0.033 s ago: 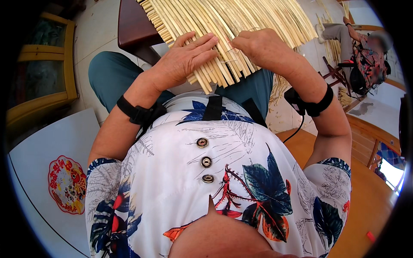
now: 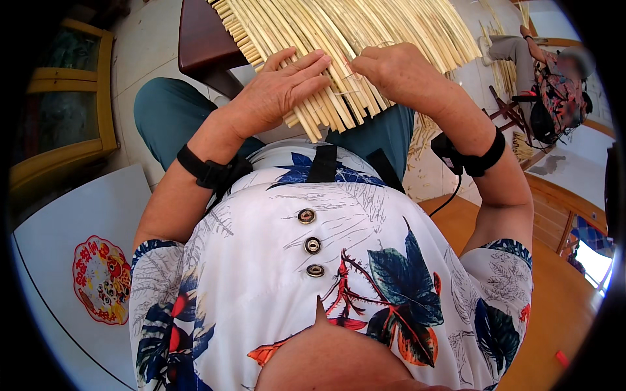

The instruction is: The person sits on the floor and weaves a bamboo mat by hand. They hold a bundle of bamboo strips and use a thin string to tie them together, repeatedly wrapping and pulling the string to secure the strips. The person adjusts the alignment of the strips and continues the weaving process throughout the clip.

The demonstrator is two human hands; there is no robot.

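A mat of straight, pale yellow plant stalks lies at the top of the view, its near end above my lap. My left hand rests flat on its left part, fingers stretched over the stalks. Close by on the right, my right hand is curled, with thumb and forefinger pinched at the stalks. A thin pale thread crosses the stalks just below these fingertips, and the pinch appears to be on it. The other fingers of that hand are folded under and partly hidden.
The mat lies over a dark red wooden table. A white panel with a red round sticker stands on my left, below a yellow-framed cabinet. At far right sits another person near more stalks. Stalk scraps litter the floor.
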